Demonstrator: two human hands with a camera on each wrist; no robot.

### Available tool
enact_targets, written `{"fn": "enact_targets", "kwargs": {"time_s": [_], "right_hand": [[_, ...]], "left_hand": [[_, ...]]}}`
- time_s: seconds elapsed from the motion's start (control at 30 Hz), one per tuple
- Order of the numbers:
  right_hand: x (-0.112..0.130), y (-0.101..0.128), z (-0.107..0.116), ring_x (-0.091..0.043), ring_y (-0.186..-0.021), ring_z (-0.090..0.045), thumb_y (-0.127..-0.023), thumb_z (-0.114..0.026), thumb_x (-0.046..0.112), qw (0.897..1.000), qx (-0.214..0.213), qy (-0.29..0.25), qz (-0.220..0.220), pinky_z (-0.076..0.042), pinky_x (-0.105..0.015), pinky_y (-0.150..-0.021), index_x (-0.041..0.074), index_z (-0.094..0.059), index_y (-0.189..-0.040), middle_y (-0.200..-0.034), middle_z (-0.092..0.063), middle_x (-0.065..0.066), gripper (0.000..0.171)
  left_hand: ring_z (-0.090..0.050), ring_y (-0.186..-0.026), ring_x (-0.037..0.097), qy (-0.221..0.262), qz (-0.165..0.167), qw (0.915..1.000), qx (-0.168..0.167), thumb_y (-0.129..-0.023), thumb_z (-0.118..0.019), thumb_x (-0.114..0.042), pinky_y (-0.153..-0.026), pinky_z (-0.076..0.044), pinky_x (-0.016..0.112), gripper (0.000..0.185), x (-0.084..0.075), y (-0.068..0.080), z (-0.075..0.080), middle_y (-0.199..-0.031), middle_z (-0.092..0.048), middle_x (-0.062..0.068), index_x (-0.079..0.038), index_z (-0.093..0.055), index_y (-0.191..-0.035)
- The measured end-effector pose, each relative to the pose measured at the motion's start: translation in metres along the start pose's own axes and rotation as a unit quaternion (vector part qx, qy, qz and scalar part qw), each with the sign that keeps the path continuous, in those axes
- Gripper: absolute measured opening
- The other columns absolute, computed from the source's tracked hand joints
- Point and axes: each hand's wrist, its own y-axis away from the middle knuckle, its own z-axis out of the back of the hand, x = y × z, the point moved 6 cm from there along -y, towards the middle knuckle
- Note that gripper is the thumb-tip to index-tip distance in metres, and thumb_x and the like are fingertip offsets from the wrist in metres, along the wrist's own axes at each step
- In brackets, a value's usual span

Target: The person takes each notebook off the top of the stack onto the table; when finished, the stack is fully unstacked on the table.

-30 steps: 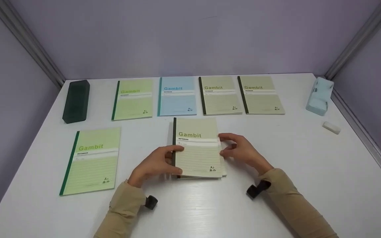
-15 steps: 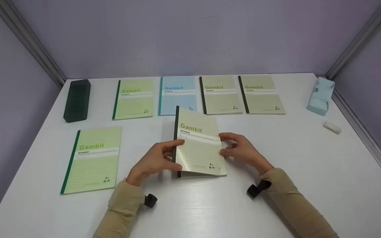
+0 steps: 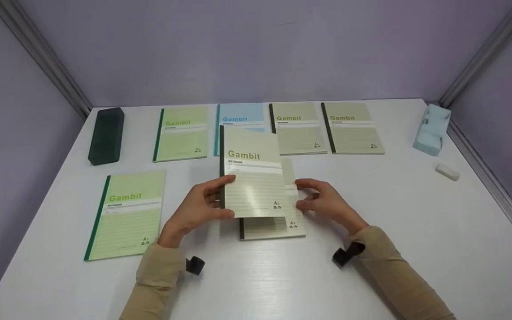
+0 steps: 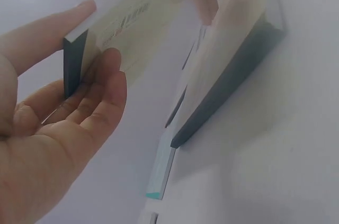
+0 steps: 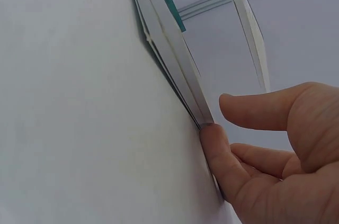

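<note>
My left hand [image 3: 198, 204] grips a beige notebook [image 3: 254, 182] by its dark spine, thumb and fingers on opposite faces. It hangs tilted above the table; in the left wrist view a barcode [image 4: 132, 15] shows on its back cover. Partly beneath it a second beige notebook [image 3: 295, 224] lies on the table, mostly covered in the head view. My right hand [image 3: 327, 202] is at that lower notebook's right edge. In the right wrist view a fingertip touches the edge [image 5: 196, 102], and the thumb stands apart from it. Whether more than one notebook lies there, I cannot tell.
Along the back lie a green notebook [image 3: 182, 133], a blue one [image 3: 240, 118] and two beige ones [image 3: 302, 138]. Another green notebook [image 3: 125, 218] lies front left. A dark green case [image 3: 106, 135] stands back left; a light blue case [image 3: 432, 130] and white eraser [image 3: 447, 172] are at right.
My left hand has lifted the top beige notebook off the lower one and moved it left and up, uncovering part of the lower one. The right hand has stayed in place.
</note>
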Motion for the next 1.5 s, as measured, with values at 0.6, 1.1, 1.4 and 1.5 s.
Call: {"fn": "enact_targets", "kwargs": {"time_s": [0.6,1.1,1.4,1.5], "right_hand": [[-0.003,0.003,0.001,-0.02,-0.084,-0.059,-0.081,-0.074,0.009,1.0,0.004,0.0,-0.009,-0.046,-0.03,-0.071,0.008,-0.05,-0.139,-0.138,-0.05,-0.012,0.063],[0.003,0.0,0.004,-0.026,-0.097,-0.059,-0.081,-0.075,0.014,1.0,0.004,0.016,-0.014,-0.046,-0.032,-0.076,0.011,-0.051,-0.139,-0.139,-0.05,-0.01,0.063],[0.002,0.001,0.0,-0.023,-0.094,-0.058,-0.082,-0.074,0.015,1.0,0.004,0.005,-0.009,-0.047,-0.03,-0.077,0.01,-0.052,-0.137,-0.136,-0.052,-0.011,0.059],[0.002,0.002,0.0,-0.026,-0.098,-0.058,-0.083,-0.074,0.014,1.0,-0.002,0.004,-0.009,-0.046,-0.032,-0.079,0.01,-0.054,-0.136,-0.135,-0.052,-0.011,0.058]], "left_hand": [[-0.051,-0.115,0.029,0.01,0.04,0.9982,-0.045,-0.073,-0.078,0.007,-0.087,-0.05,0.028,0.085,0.013,0.049,0.05,-0.14,-0.042,0.021,0.0,-0.036,-0.146],[-0.048,-0.122,0.035,-0.089,0.11,0.9891,-0.04,-0.075,-0.078,0.002,-0.091,-0.046,0.028,0.08,0.04,0.083,0.078,-0.145,-0.038,0.025,0.004,-0.038,-0.144],[-0.05,-0.104,0.031,-0.307,0.161,0.9363,-0.058,-0.07,-0.078,0.002,-0.09,-0.042,0.045,0.078,0.033,0.078,0.065,-0.13,-0.05,0.026,0.004,-0.045,-0.14],[-0.048,-0.099,0.033,-0.363,0.178,0.9109,-0.083,-0.067,-0.076,0.006,-0.088,-0.042,0.047,0.074,0.026,0.075,0.059,-0.121,-0.051,0.028,0.008,-0.048,-0.135]]}}
